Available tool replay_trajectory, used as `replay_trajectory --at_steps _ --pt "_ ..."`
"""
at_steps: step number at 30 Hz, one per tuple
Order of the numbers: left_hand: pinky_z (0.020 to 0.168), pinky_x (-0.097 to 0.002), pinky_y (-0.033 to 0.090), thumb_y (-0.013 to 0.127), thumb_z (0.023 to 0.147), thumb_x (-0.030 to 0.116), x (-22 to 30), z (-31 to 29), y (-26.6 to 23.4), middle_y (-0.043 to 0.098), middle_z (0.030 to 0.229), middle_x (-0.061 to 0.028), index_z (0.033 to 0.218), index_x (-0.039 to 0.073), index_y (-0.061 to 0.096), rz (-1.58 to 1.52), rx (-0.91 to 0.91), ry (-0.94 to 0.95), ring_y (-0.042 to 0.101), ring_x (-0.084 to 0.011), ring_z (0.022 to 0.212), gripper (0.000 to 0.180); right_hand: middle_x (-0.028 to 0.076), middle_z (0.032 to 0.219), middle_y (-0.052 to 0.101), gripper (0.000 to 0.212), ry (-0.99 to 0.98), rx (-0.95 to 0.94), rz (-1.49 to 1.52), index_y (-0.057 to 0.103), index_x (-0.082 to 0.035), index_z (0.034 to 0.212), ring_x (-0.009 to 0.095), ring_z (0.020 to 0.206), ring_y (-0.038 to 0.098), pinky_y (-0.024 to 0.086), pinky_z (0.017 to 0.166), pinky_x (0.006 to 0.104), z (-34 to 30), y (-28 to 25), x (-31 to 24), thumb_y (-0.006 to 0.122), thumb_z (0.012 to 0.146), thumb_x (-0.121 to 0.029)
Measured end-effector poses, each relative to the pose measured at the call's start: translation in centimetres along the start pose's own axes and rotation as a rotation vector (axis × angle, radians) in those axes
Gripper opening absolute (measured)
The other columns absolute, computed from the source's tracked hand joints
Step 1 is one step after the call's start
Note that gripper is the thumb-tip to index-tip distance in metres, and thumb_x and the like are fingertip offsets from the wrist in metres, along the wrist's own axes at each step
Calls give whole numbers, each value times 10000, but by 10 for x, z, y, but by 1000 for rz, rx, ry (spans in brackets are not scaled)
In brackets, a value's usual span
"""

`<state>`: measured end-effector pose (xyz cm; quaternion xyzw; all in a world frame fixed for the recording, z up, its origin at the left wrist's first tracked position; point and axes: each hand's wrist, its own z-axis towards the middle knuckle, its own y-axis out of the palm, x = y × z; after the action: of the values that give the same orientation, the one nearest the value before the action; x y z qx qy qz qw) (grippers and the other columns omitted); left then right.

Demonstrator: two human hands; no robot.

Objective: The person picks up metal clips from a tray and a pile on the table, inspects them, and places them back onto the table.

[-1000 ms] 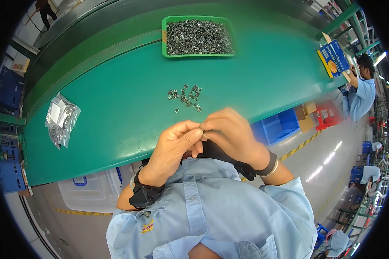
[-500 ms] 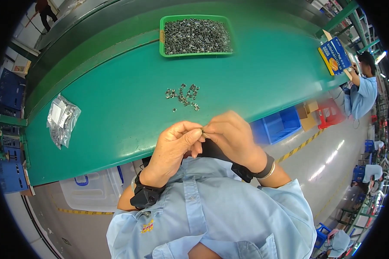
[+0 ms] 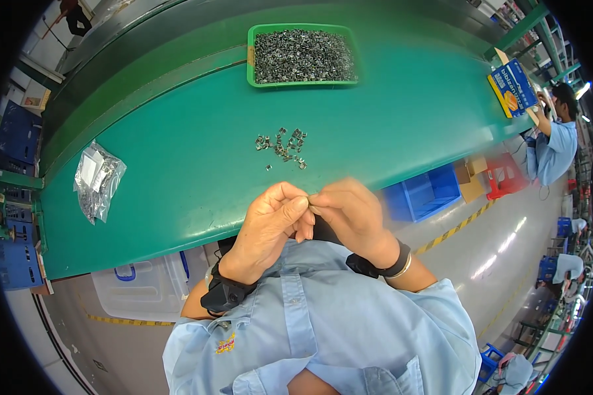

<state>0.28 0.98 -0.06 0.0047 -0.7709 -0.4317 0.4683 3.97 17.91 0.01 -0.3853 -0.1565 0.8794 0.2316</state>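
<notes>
A tiny metal part is being pinched and fiddled together between the left hand and right hand above the desk edge, so probably mid-assembly, with careful fingertip alignment being called for next.

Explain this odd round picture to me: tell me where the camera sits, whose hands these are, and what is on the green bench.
The camera sits on a person's head and looks down, so the fisheye lens bends straight edges. The left hand and right hand are that person's own; they meet fingertip to fingertip, pinching something too small to make out. On the green bench lie a small pile of metal parts, a green tray full of similar parts, and a clear bag at the left. Another worker stands at the far right.
</notes>
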Motion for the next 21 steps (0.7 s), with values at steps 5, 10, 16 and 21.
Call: replay_trajectory --at_steps 5,10,16,21 --pt "491 -246 426 566 924 203 -9 4 1 600 721 -61 915 54 520 -112 -55 16 561 -132 579 156 64 844 604 246 50 21 64 620 -52 932 220 727 592 475 607 308 -3 -1 -3 707 718 32" --pt "476 -247 415 558 927 202 -9 5 2 593 716 -63 924 56 510 -15 -7 18 549 -136 562 154 62 841 604 232 12 -8 -10 608 -46 926 214 733 594 476 610 307 -3 -5 0 701 730 35" --pt "488 -274 411 537 939 201 -3 0 8 597 737 -56 947 63 515 -66 -5 6 535 -149 549 140 61 851 611 223 -3 -23 19 598 -47 929 211 739 594 476 615 302 0 -5 1 687 745 41" --pt "520 -286 424 518 950 211 -5 -1 7 607 751 -69 929 56 510 -282 -99 -42 537 -156 564 157 65 857 622 203 46 -7 166 597 -52 933 211 738 596 476 622 300 -2 -2 -1 667 766 39"
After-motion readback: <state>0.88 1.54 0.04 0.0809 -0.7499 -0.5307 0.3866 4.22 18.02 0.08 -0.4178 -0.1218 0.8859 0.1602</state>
